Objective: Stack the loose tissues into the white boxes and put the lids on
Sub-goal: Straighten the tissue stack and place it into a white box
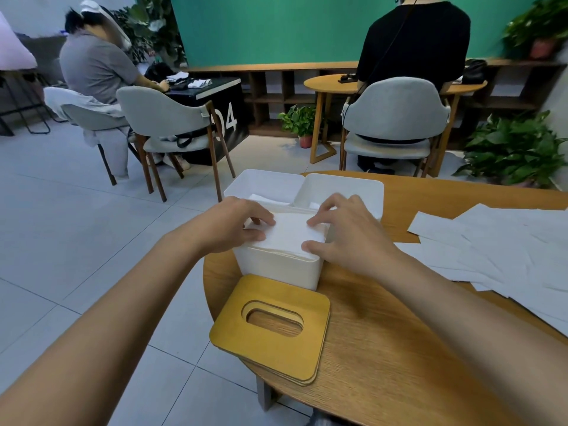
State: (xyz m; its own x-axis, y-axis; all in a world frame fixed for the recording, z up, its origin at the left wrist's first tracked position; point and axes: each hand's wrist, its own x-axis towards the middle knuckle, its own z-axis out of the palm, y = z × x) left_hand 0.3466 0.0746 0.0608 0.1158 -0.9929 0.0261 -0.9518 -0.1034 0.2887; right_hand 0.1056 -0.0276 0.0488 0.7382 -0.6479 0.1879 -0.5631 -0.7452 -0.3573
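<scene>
Tissues (287,238) fill my near box (276,269) at the surface's (399,348) left edge, my left hand (233,222) and right hand (347,229) pinching their ends; loose sheets (491,241) by the right edge, far boxes (267,182) and stacked lids (270,330) remain.

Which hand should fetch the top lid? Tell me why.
Left, likely. Both hands hold the tissue stack in the near box, but the lid stack sits at the near-left edge of the table, closer to the left hand than the right hand.
</scene>
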